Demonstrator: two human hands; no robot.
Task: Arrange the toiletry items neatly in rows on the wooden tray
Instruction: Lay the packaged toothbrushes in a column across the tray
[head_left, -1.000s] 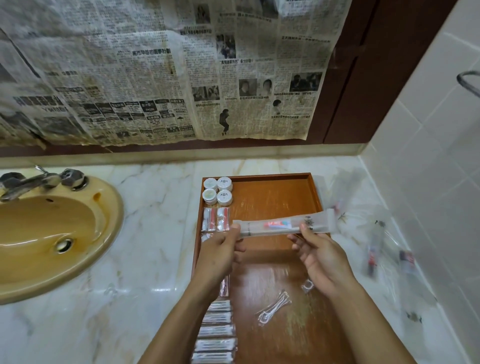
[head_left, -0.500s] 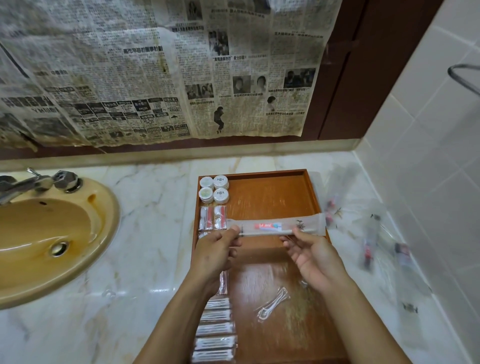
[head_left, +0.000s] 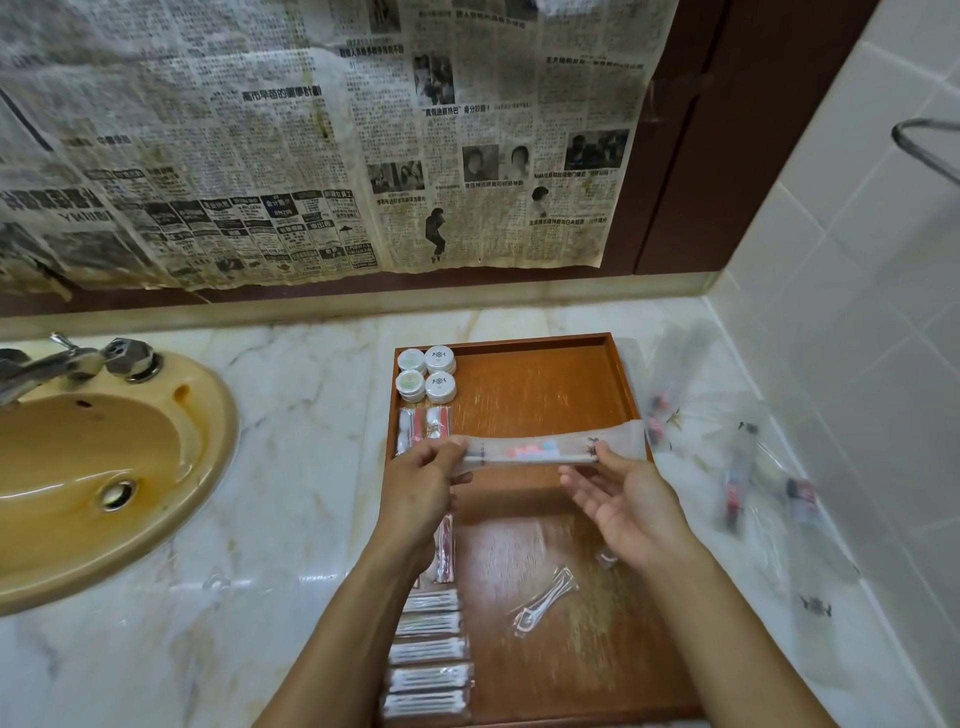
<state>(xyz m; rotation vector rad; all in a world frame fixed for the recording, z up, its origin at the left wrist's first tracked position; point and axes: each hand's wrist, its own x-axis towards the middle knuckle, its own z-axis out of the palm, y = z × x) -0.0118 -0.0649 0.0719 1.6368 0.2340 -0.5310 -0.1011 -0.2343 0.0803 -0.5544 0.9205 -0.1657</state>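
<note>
A wooden tray (head_left: 540, 395) lies on the marble counter. Down its left side run several round white tins (head_left: 427, 373), small sachets (head_left: 423, 427) and cotton-swab packs (head_left: 428, 649). A clear packet with picks (head_left: 543, 603) lies loose near the tray's middle. A long clear toothbrush packet (head_left: 540, 449) is held crosswise over the tray. My left hand (head_left: 421, 488) pinches its left end. My right hand (head_left: 626, 499) pinches its right end between thumb and forefinger, palm up, other fingers straight.
More clear toothbrush packets (head_left: 737, 478) lie scattered on the counter right of the tray, by the tiled wall. A yellow sink (head_left: 93, 467) with a metal tap (head_left: 78, 361) sits at the left. Newspaper covers the back wall.
Both hands have lowered the toothbrush packet toward the tray and brought it a little nearer to me. My right hand's fingers have spread out.
</note>
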